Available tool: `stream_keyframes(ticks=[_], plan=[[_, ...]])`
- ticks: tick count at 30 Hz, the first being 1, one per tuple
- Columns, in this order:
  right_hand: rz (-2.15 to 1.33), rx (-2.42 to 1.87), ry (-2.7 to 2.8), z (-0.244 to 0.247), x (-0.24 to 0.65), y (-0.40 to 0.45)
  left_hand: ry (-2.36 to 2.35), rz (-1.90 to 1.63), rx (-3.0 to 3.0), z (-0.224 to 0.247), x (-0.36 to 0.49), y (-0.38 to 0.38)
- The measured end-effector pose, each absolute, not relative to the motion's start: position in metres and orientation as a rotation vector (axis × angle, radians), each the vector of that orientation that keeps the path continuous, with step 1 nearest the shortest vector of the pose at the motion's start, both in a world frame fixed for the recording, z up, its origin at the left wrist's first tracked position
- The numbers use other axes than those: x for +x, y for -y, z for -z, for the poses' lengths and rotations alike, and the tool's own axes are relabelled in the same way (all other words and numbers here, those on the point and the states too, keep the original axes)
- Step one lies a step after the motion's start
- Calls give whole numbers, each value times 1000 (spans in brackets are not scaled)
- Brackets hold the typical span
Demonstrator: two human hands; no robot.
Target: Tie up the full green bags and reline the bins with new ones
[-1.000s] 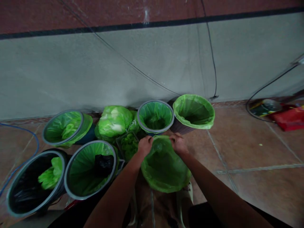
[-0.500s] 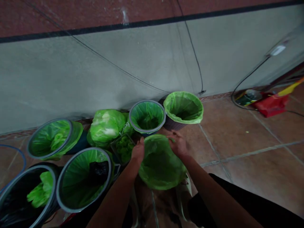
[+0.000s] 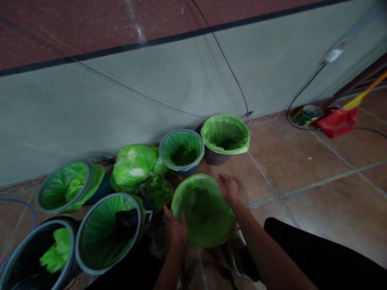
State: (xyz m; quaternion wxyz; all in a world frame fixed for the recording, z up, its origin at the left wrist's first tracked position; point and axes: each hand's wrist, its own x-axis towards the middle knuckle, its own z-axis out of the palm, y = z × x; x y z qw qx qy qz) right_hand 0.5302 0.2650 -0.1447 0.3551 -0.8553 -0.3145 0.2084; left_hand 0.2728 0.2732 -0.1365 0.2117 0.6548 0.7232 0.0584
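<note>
A bin lined with a light green plastic bag (image 3: pixel 202 213) stands between my feet, the bag folded over its rim. My left hand (image 3: pixel 175 228) is at the bin's left side, thumb and fingers apart. On the opposite side, my right hand (image 3: pixel 229 189) lies along the upper right of the rim with its fingers stretched out. Neither hand visibly grips the bag. The bin's outer wall is mostly hidden under the bag.
Behind stand a grey-rimmed lined bin (image 3: pixel 181 166) and a dark ribbed lined bin (image 3: pixel 218 158). Several more bins, a full green bag (image 3: pixel 133 165) and a small crate (image 3: pixel 157 191) are at left. A red dustpan (image 3: pixel 337 121) lies near the wall at right.
My left hand has moved down along the bin's left side, and its thumb now stands apart. My right hand stays near the upper right rim. The camera view has tilted slightly.
</note>
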Motion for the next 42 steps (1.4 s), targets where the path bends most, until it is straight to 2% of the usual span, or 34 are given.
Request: stream_keyframes(ticks=[3, 6, 9, 13, 18, 22, 24, 27, 32, 36, 42], plan=[[-474, -2302, 970, 143, 528, -271, -1963, -330, 2026, 115, 290, -291], [-366, -2316, 1151, 141, 523, -273, -1635, -487, 2187, 99, 325, -341], [-318, -2248, 1230, 144, 518, -270, -1440, -279, 2212, 97, 360, -385], [-294, -2145, 1262, 153, 516, -262, -1311, 73, 2206, 110, 377, -404], [-338, -2118, 1297, 164, 521, -253, -1126, 86, 2318, 127, 357, -400], [-567, -2102, 1368, 159, 526, -252, -1143, 248, 2410, 130, 349, -398], [-706, -2010, 1256, 153, 533, -250, -1159, 318, 2425, 126, 349, -397], [-747, -1816, 748, 144, 546, -242, -1224, 312, 2461, 114, 352, -395], [-677, -1716, -142, 153, 554, -209, -1043, 60, 2530, 90, 376, -387], [-789, -1645, -275, 161, 533, -191, -753, -3, 2528, 84, 411, -375], [-923, -1570, -103, 147, 512, -188, -584, 219, 2592, 93, 429, -364]])
